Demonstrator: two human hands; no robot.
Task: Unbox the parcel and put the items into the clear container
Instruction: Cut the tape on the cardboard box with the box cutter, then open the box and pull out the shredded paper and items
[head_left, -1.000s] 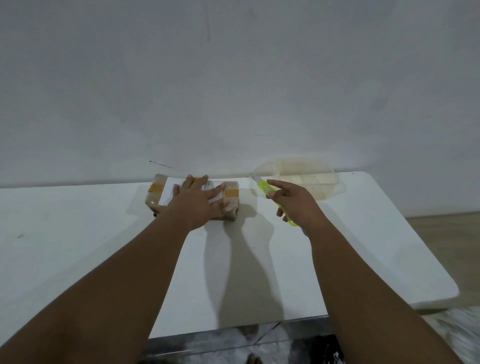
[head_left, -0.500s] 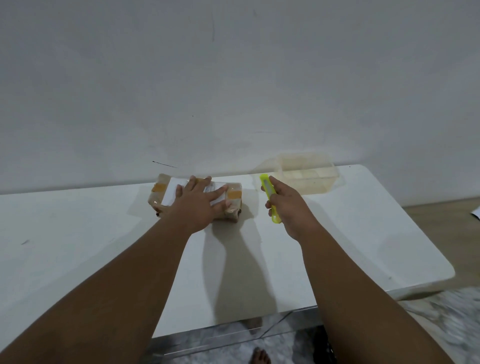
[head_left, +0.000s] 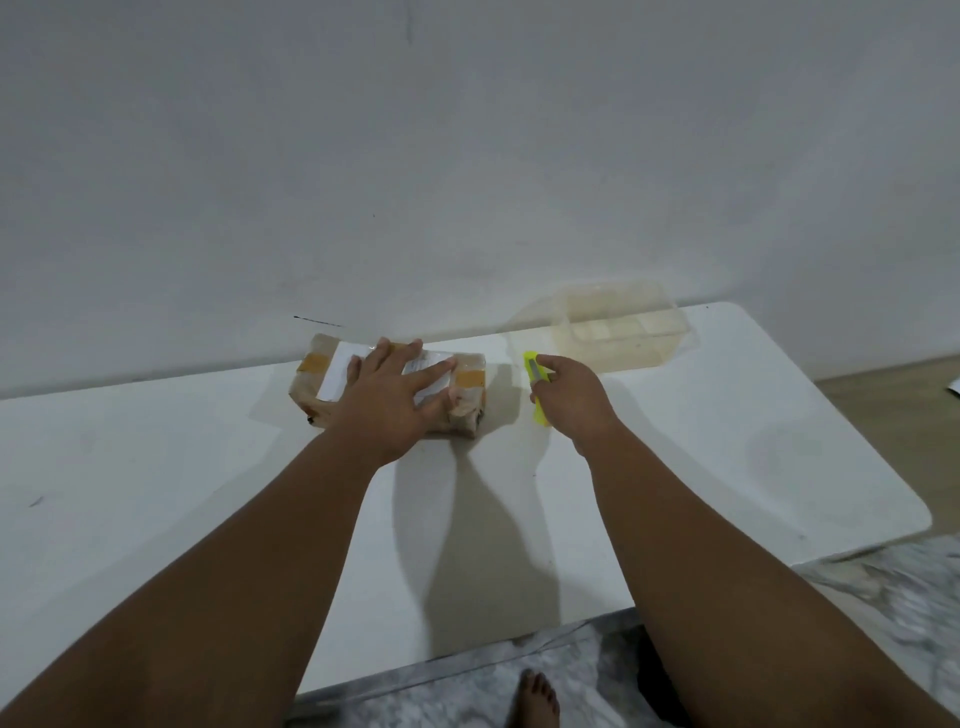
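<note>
A brown parcel, wrapped in clear tape with a white label on top, lies at the back of the white table. My left hand rests flat on it, fingers spread, pressing it down. My right hand holds a neon yellow box cutter just right of the parcel, the blade end pointing away from me. The clear container stands empty at the back right of the table, beyond my right hand.
A plain white wall runs right behind the table. The table's right edge drops to a wooden floor. Marbled flooring and a bare foot show below the near edge.
My right hand has turned the cutter more upright and brought it slightly closer to the parcel. The left hand stays on the parcel. The view has tilted a little.
</note>
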